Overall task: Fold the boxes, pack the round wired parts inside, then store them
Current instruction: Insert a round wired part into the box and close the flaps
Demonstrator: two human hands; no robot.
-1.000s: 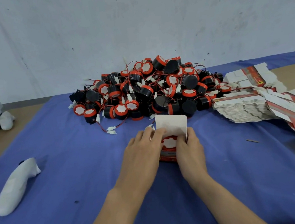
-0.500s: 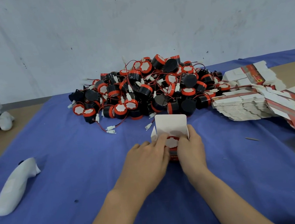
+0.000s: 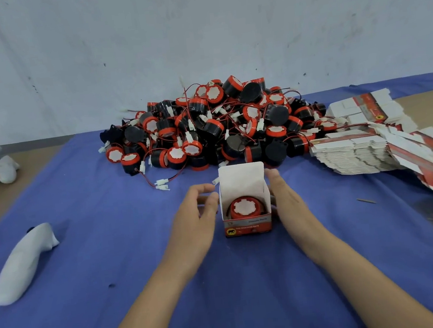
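Presently one folded box (image 3: 247, 225) stands on the blue cloth (image 3: 109, 230) between the two hands, lid flap upright, with one round wired part (image 3: 243, 208) seated inside, white face up. The left hand (image 3: 194, 217) sits just beside the left wall, fingers loosely curled and grasping nothing; the right hand (image 3: 285, 199) lies along the right wall, fingers straight, nothing grasped. Risk: the part's wire is out of sight, and if it rides above the rim the lid may jam or crease on closing. Count: two hands, one open box, one packed part; the pile of loose parts (image 3: 219, 125) and the flat boxes (image 3: 349, 154) are too many to count.
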